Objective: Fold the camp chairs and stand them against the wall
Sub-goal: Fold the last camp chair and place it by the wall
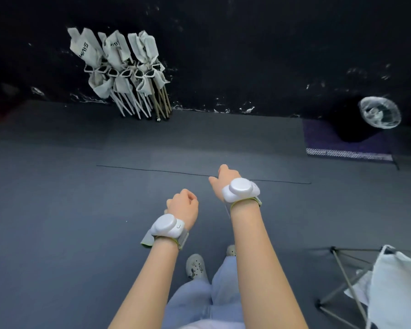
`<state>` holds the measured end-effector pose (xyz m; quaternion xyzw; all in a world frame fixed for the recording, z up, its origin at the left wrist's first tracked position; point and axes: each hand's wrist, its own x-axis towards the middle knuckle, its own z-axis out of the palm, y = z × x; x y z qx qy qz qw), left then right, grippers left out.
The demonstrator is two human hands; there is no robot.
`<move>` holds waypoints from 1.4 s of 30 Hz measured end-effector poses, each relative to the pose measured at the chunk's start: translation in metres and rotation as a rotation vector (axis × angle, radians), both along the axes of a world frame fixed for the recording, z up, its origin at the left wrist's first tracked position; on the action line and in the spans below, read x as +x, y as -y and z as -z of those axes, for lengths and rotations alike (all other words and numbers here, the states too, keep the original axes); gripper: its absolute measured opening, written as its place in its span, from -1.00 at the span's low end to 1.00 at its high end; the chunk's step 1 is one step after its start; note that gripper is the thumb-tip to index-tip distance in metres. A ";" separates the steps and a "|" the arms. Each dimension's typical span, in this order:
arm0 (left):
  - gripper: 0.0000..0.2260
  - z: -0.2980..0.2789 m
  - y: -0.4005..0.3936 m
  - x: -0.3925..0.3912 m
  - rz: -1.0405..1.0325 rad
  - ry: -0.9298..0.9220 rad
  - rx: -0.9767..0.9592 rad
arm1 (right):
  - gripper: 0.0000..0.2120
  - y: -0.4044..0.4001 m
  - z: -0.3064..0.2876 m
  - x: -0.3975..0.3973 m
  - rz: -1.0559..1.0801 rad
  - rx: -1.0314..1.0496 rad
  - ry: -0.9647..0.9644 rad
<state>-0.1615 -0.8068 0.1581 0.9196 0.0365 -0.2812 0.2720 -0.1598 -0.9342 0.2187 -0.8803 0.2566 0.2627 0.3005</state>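
Observation:
Three folded camp chairs (pixel 125 72) with pale grey fabric and thin legs lean upright against the black wall (pixel 247 55) at the upper left. An unfolded camp chair (pixel 387 288) with white fabric and grey crossed legs stands at the lower right edge, partly cut off. My left hand (pixel 184 206) hovers over the grey floor with its fingers curled shut and nothing in it. My right hand (pixel 223 178) is a little farther forward, fingers loosely curled, also holding nothing. Both hands are far from either chair. White sensor bands sit on both wrists.
A black bin (pixel 377 115) lined with a clear bag stands on a purple mat (pixel 330 143) at the right by the wall. A thin dark line (pixel 152 170) crosses the grey floor. My feet in pale clogs (pixel 196 267) show below my arms.

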 end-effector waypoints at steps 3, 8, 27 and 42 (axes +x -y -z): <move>-0.79 -0.001 0.019 -0.041 0.065 -0.021 0.021 | -0.64 0.018 0.002 -0.045 0.021 -0.015 -0.025; -0.82 0.011 0.066 -0.108 0.108 -0.039 -0.017 | -0.64 0.066 0.015 -0.128 0.110 -0.017 -0.070; -0.77 0.135 0.318 -0.454 0.572 -0.361 0.135 | -0.66 0.336 0.155 -0.528 0.557 -0.140 -0.379; -0.55 0.365 0.462 -0.535 0.729 -0.392 0.220 | -0.60 0.402 0.422 -0.650 0.673 0.007 -0.436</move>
